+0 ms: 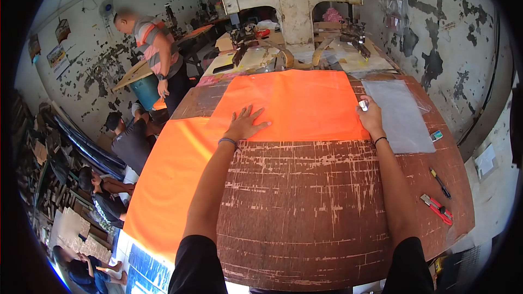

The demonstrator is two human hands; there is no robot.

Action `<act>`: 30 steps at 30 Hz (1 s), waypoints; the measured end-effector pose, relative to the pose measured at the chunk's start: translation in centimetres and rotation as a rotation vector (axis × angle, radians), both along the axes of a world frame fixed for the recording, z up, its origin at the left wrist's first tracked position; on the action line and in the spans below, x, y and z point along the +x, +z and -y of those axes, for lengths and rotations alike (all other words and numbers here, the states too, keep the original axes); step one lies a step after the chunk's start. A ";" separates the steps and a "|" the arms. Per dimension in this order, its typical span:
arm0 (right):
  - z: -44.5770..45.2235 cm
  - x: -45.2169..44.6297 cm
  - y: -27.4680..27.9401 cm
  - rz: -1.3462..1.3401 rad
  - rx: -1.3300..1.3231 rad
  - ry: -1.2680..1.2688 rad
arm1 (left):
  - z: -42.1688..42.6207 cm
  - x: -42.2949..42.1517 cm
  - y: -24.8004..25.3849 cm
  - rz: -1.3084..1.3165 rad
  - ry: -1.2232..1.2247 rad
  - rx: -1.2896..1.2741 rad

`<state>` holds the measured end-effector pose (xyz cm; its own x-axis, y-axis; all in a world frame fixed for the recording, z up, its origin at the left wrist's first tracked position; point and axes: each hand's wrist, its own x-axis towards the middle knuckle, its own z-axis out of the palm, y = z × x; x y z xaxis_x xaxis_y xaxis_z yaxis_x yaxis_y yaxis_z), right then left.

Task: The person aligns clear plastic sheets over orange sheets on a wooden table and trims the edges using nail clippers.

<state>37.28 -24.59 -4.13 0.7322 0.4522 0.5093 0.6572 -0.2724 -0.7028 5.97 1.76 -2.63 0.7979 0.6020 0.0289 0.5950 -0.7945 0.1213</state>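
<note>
A bright orange sheet [305, 98], which looks like fabric or vinyl, lies across the brown worn tabletop [305, 201] and drapes over its left side. My left hand [246, 124] rests flat on the sheet near its front edge, fingers spread. At the sheet's right edge, my right hand [372, 117] is closed around a small white piece [363, 105], whose kind I cannot make out. Just right of that hand lies a translucent grey sheet [400, 117].
A red cutter knife [437, 209], a marker pen [440, 183] and a small blue-green box [436, 136] lie at the table's right. A large cream machine [294, 13] stands at the far end. To the left, a person [155, 43] stands and several others sit.
</note>
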 end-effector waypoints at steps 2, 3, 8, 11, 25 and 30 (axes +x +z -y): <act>0.3 -2.1 2.1 -0.015 -0.025 -0.016 | 0.3 0.5 -0.2 0.025 0.033 -0.026; 0.3 -2.7 2.9 -0.030 -0.055 -0.035 | 0.5 0.5 -0.1 0.050 0.064 -0.057; 1.1 -4.5 3.1 0.167 -0.330 0.313 | 0.8 -2.9 0.5 0.009 0.173 -0.044; 1.4 -4.9 2.7 0.238 -0.481 0.359 | 1.9 -7.8 2.1 -0.019 0.054 -0.184; 13.3 -13.4 20.8 0.069 0.756 0.206 | 20.7 -36.6 -0.1 -0.116 0.212 -0.127; 17.5 -20.0 15.1 0.154 0.119 0.368 | 22.1 -36.1 -0.3 0.215 0.290 -0.178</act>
